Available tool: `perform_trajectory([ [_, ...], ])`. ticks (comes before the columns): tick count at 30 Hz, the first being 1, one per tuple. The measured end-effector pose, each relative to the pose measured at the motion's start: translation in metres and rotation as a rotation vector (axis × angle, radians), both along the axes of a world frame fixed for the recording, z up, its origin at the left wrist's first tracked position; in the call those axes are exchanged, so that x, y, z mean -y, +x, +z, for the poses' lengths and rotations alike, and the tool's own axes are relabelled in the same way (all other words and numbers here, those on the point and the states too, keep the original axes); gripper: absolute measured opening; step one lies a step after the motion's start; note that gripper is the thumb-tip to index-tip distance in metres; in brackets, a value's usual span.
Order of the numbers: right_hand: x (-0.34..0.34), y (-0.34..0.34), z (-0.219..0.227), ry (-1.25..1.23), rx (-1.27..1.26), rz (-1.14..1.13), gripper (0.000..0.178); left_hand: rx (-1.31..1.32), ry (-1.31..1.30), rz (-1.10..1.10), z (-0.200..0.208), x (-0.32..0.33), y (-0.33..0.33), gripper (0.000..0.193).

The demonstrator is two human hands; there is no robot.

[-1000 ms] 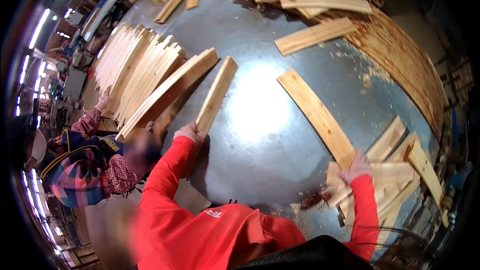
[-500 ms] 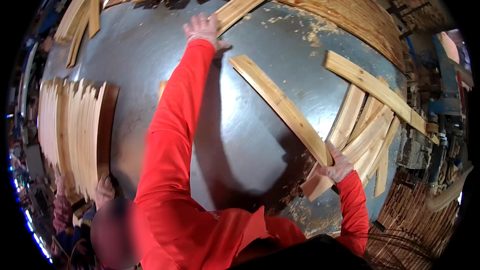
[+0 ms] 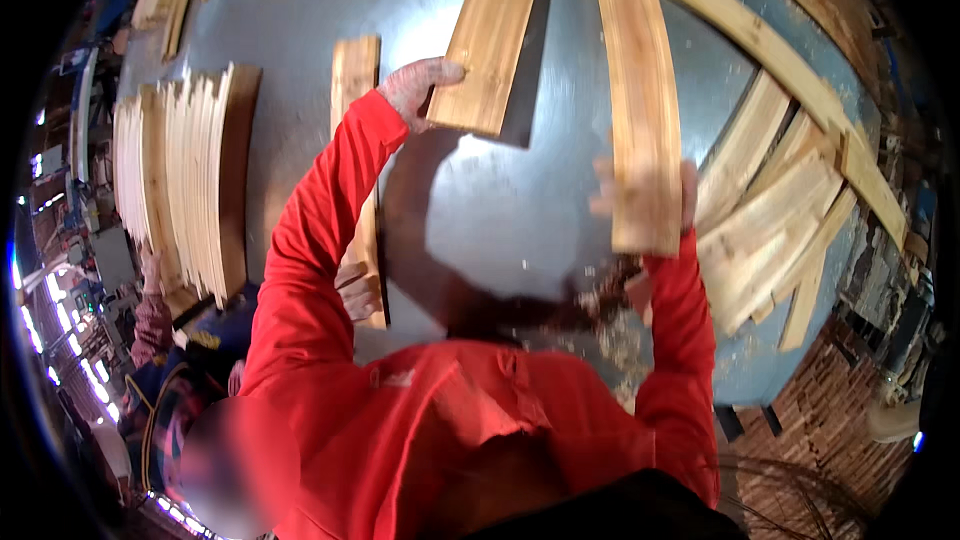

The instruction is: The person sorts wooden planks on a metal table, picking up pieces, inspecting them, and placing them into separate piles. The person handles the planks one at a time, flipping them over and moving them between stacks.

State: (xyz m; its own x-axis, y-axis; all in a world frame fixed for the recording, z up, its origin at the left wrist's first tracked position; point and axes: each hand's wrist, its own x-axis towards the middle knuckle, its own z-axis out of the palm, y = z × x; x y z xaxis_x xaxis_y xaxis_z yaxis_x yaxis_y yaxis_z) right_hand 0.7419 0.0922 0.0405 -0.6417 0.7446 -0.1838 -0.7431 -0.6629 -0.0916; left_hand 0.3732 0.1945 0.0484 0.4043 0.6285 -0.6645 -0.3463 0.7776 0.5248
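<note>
My left hand (image 3: 418, 88) grips the near end of a wooden board (image 3: 492, 35), thumb on top, at the upper middle of the view. A second board (image 3: 642, 90) lies across my right hand (image 3: 688, 192), which is blurred. Its fingers show on both sides of this board's near end and the palm is hidden beneath. Both boards point away from me, with a gap between them, and their far ends run out of view.
On the left, a co-worker's hand (image 3: 357, 292) touches a narrow board (image 3: 355, 70). Beyond it stands a row of boards on edge (image 3: 195, 185). A crossed pile of boards (image 3: 770, 230) lies on the right of the metal table (image 3: 480, 210), with wood shavings (image 3: 622, 340) near its front.
My left hand has come back from the far side, now gripping a board. My right hand's board has swung to point away from me. The co-worker's hand has moved right, to the narrow board.
</note>
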Motion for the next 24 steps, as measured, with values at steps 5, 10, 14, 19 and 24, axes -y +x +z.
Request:
perform_trajectory([
  [5,-0.027,-0.036,0.006,0.536,0.901,0.352,0.079,0.128,-0.047,0.031,0.002,0.057,0.078,0.046],
  [10,-0.087,-0.014,0.072,1.261,1.873,0.715,0.079,-0.274,0.018,0.177,-0.015,0.109,0.140,0.043],
  [14,-0.226,0.147,0.078,0.979,2.602,-0.246,0.086,-0.319,0.014,0.165,-0.034,0.134,0.104,0.045],
  [19,-0.280,0.360,-0.011,0.195,2.676,0.311,0.119,-0.410,0.128,0.126,0.017,0.143,0.060,0.052],
  [24,-0.233,0.233,0.009,0.534,2.906,0.763,0.108,-1.062,0.300,0.026,0.032,0.197,0.021,0.051],
])
